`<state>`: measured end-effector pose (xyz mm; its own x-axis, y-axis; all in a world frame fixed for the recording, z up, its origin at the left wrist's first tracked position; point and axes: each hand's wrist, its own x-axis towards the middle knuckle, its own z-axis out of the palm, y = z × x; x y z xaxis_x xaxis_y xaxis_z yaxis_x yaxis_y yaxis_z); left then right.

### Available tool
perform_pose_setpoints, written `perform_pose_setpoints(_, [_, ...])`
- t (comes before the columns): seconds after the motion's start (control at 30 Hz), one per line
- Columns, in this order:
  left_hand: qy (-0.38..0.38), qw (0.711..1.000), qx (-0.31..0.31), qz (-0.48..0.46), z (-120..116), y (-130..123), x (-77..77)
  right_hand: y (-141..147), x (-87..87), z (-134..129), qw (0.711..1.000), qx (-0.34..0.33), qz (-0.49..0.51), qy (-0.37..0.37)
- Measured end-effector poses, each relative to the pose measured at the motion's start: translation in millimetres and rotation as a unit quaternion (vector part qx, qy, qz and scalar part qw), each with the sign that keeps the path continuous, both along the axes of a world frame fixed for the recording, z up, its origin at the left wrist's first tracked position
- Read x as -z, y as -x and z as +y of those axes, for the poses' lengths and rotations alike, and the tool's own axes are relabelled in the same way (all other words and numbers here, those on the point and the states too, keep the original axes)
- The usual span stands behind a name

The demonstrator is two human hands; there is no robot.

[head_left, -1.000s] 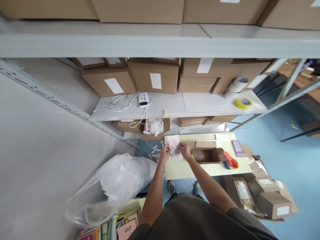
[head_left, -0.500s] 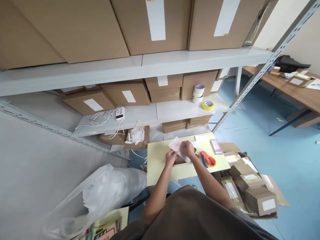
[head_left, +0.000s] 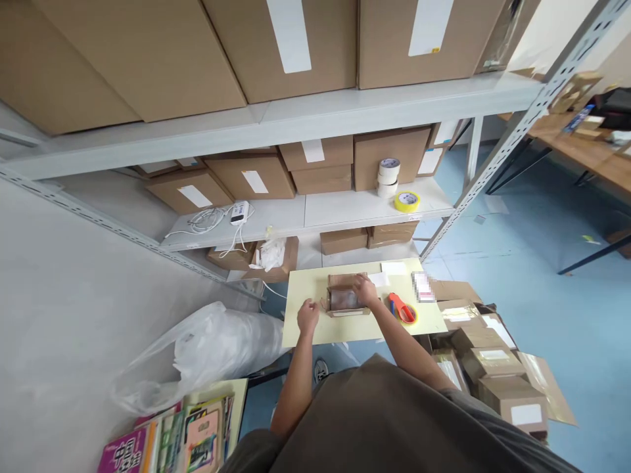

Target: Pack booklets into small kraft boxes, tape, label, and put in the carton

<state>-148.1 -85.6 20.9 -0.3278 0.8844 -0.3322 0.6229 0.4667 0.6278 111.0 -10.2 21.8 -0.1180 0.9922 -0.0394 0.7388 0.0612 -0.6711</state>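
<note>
A small open cardboard box (head_left: pixel 348 313) lies on the pale yellow table (head_left: pixel 320 334), its back flap raised. Inside it is a dark item (head_left: pixel 342 299) with a shiny, hazy surface; its kind I cannot make out. My right hand (head_left: pixel 365 290) is closed at the box's right end, fingers bent over its edge and partly hiding the contents. Left of the box, my left hand (head_left: pixel 308 316) is held apart from it, fingers loosely bent and nothing visible in them. An orange-red tape dispenser (head_left: pixel 400 307) with yellow tape lies to the right of the box.
White paper slips (head_left: pixel 393 268) and a pixelated card (head_left: pixel 422 287) lie on the table. Packed cartons (head_left: pixel 493 368) are heaped at the right. A plastic bag (head_left: pixel 221 345) bulges at the left, above books (head_left: pixel 197 433). Shelving (head_left: pixel 355 213) with boxes and tape rolls stands ahead.
The pale sheet that both hands held over the box is no longer visible. My left hand has moved left, away from the box, and the box's dark contents now show.
</note>
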Motion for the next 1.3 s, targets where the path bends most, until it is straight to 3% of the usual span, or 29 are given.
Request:
perform_pose_setpoints(0.1, [0.048,0.999,-0.008,0.003,3.8,-2.6,5.9,-22.6,1.9,-9.6,1.000,0.023,0.018,0.001])
perform_pose_setpoints(0.23, [-0.005,0.993,0.081,-0.091,5.6,-26.3,12.8,-63.4,8.7,-29.1,0.994,0.098,0.033,0.041])
perform_pose_setpoints(0.33, [-0.011,0.984,0.162,-0.066,3.0,-41.3,17.6,-89.0,18.4,-49.1,0.987,0.138,0.045,0.070])
perform_pose_setpoints(0.43, [-0.033,0.974,0.222,-0.019,-1.5,-46.3,22.6,-98.7,29.0,-65.9,0.983,0.150,0.074,0.080])
perform_pose_setpoints(0.53, [-0.043,0.966,0.255,-0.006,-6.8,-42.5,28.2,-91.9,37.5,-71.9,0.980,0.108,0.130,0.109])
perform_pose_setpoints(0.63, [-0.044,0.971,0.234,-0.024,-11.6,-32.8,34.3,-76.7,43.4,-67.3,0.968,0.041,0.206,0.140])
perform_pose_setpoints(0.77, [-0.048,0.983,0.145,-0.102,-14.2,-17.3,40.6,-60.4,50.8,-55.7,0.946,-0.035,0.284,0.154])
perform_pose_setpoints(0.9, [-0.087,0.988,0.058,-0.115,-9.7,-10.2,46.3,-51.3,62.7,-48.4,0.933,-0.083,0.297,0.185])
perform_pose_setpoints(1.0, [-0.099,0.990,0.027,-0.100,-2.9,-10.6,52.5,-41.8,75.7,-47.7,0.939,-0.109,0.273,0.177])
perform_pose_setpoints(1.17, [-0.119,0.989,0.016,-0.080,9.7,-4.4,59.4,-23.1,92.0,-51.0,0.959,-0.055,0.233,0.150])
perform_pose_setpoints(1.3, [-0.108,0.986,0.093,-0.082,18.5,8.1,57.9,-17.9,87.1,-47.2,0.967,-0.030,0.210,0.142])
